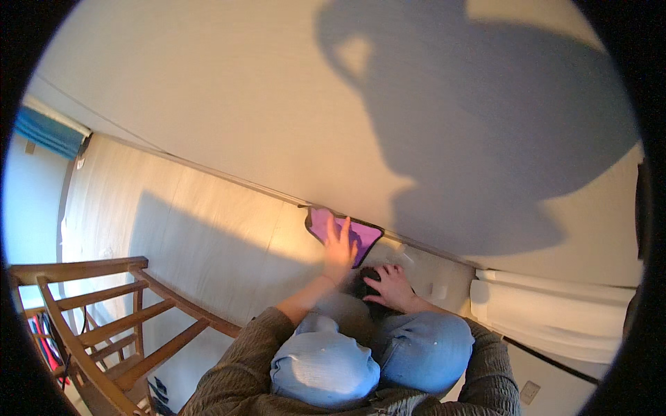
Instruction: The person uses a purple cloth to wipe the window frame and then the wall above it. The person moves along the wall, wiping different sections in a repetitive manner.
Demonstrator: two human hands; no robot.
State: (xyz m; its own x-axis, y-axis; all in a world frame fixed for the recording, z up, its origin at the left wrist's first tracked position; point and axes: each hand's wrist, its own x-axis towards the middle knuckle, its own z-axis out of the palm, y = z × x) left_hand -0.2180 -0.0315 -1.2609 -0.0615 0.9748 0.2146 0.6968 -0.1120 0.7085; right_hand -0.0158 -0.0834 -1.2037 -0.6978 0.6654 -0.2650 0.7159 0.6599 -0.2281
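Note:
My left hand (339, 255) lies with its fingers spread on a purple cloth (368, 234) with black edging. The cloth is on the floor (208, 229), along the foot of the pale wall (234, 104). Just right of it and closer to me, my right hand (393, 288) rests over a dark thing (369, 278), its fingers apart. That dark thing is partly hidden under the hand and beside my knees; I cannot tell whether it is a shoe. My jeans-clad knees (325, 364) are bent below both hands.
A brown wooden ladder-back chair (156, 307) stands at the lower left. A long white object (551, 317) lies along the wall to the right, above an outlet plate (529, 392). At the far left hangs a blue curtain or blind (49, 132). My shadow falls across the wall.

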